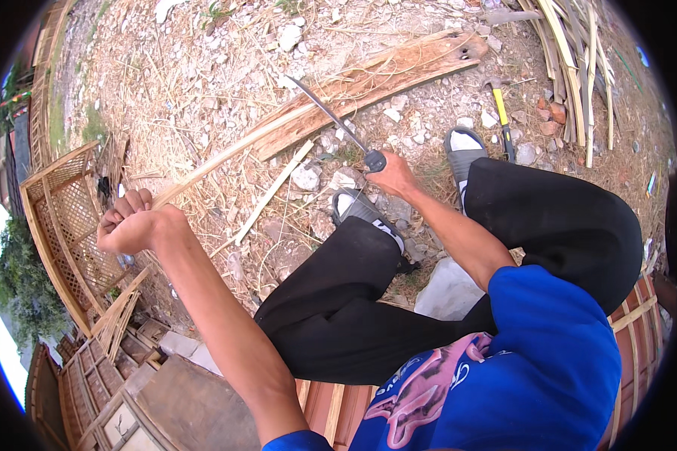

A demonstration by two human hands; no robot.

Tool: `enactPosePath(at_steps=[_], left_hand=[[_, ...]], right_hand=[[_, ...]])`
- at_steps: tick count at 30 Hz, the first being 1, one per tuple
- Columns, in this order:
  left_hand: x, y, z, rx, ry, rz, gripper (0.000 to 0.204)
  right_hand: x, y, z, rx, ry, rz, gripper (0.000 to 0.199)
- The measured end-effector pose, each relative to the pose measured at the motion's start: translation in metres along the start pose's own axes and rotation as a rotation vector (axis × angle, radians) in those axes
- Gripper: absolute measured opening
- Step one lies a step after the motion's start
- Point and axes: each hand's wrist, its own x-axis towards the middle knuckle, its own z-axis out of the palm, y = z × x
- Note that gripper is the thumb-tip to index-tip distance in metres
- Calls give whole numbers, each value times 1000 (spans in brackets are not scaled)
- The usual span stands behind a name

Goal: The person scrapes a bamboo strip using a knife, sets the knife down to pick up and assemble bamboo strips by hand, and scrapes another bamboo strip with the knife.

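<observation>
My left hand, at the left with its fingers curled closed, grips one end of a long pale wooden strip. The strip slants up and right until its far part rests along a weathered plank on the ground. In front of my feet my right hand is wrapped around the dark handle of a long knife. Its narrow, slightly curved blade points up and left, across the plank near the far end of the strip. Whether blade and strip touch, I cannot tell.
A hammer with a yellow and black handle lies beyond my right foot. Loose strips are heaped at the far right; another strip lies near my left foot. Lattice panels stand at the left. A pale rock sits between my legs.
</observation>
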Motion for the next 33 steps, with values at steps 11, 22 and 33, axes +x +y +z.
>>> enactPosePath(at_steps=[11,22,33], left_hand=[[-6,0,3,34,39,-18,20],[-16,4,6,3,-132,-2,20],[-10,3,2,9,-101,12,19]], right_hand=[[-11,61,10,68,105,3,36],[-26,-28,33,89,4,-208,47],[-8,45,8,123,34,45,36]])
